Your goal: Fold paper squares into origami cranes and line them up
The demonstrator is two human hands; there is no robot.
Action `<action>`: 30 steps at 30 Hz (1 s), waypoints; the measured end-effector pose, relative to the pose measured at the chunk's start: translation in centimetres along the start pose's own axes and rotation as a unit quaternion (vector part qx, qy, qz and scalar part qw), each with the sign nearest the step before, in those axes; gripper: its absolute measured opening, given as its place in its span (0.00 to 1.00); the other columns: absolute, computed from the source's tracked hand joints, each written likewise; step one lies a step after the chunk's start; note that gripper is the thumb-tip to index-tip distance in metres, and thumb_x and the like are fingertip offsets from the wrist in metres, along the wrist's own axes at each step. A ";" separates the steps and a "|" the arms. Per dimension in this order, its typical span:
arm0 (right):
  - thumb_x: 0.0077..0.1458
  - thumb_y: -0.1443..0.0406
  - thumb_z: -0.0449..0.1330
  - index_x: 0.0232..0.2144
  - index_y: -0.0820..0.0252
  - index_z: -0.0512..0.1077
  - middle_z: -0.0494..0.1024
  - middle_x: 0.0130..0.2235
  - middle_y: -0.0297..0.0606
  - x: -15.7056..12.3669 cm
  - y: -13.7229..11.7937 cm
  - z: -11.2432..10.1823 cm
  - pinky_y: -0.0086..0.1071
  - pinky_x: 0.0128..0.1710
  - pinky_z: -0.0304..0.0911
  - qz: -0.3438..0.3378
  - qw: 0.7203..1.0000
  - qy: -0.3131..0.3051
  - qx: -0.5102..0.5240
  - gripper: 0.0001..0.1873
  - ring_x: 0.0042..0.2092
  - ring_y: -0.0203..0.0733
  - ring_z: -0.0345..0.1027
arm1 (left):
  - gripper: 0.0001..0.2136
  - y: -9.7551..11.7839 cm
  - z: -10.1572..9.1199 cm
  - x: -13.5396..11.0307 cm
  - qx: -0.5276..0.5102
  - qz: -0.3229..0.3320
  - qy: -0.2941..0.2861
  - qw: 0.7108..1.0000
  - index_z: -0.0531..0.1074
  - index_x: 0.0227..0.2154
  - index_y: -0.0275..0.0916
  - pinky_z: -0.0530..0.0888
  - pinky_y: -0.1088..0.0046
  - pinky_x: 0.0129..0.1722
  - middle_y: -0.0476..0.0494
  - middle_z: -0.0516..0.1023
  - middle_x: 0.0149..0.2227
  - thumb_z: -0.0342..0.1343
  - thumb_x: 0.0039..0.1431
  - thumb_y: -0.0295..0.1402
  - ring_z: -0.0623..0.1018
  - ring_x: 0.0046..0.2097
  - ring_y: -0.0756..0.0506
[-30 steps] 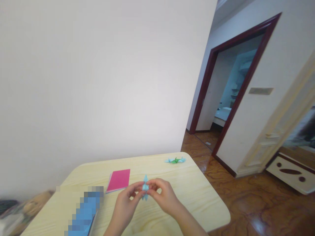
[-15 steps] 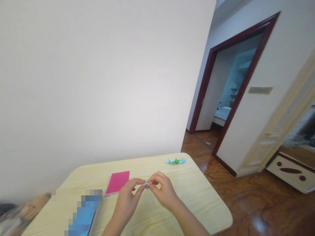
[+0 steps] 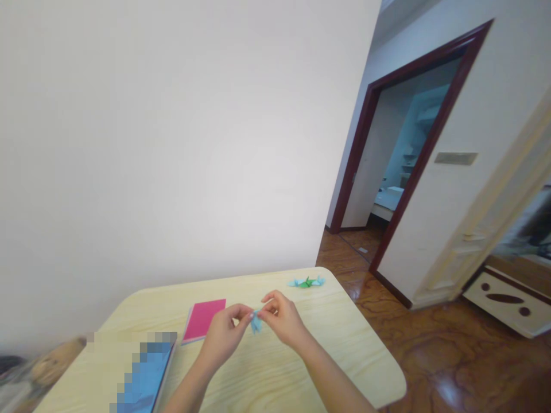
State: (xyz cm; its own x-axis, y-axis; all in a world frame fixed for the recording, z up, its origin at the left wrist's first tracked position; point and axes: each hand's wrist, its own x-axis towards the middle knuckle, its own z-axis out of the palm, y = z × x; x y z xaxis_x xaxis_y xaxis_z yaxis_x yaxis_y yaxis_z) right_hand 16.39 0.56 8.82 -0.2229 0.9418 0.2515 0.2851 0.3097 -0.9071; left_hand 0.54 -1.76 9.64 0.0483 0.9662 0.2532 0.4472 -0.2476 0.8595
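A small piece of light blue folded paper (image 3: 256, 324) is held up between my two hands, over the middle of the table. My left hand (image 3: 228, 332) pinches its left side between thumb and forefinger. From the right, my right hand (image 3: 283, 322) grips the upper edge, thumb low and forefinger raised a little. The fingertips hide part of the paper's top. At the far right of the table lie folded paper figures (image 3: 307, 283), light blue and green, close together in a row. A stack of square paper (image 3: 204, 319), bright pink on top, is beside my left hand.
The pale wooden table (image 3: 344, 355) has rounded corners and stands against a white wall. A blue-screened device (image 3: 146, 373), partly pixelated, lies front left. A doll-like head (image 3: 54, 364) shows past the left edge. An open doorway (image 3: 400, 137) is at right.
The light blue paper has turned, so more of its face now hangs below my fingertips. My right forefinger has lifted away from the paper, and both hands have shifted slightly.
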 end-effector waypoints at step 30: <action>0.46 0.63 0.62 0.29 0.61 0.70 0.76 0.32 0.37 -1.7 0.4 -0.4 0.32 0.36 0.66 -0.054 0.987 -0.051 0.144 0.08 0.34 0.39 0.70 | 0.02 -0.4 0.2 -1.4 -0.045 0.108 0.033 0.993 0.76 0.24 0.43 0.71 0.69 0.37 0.46 0.80 0.30 0.60 0.45 0.34 0.77 0.36 0.45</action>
State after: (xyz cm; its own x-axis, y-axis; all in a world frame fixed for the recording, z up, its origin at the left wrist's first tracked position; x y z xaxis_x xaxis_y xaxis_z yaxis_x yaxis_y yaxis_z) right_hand 17.21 -0.85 8.17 -0.3338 0.8828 0.3305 -0.0182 0.3445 -0.9386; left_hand 0.51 -2.95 8.87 0.0742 0.8836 0.4623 0.3506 -0.4570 0.8174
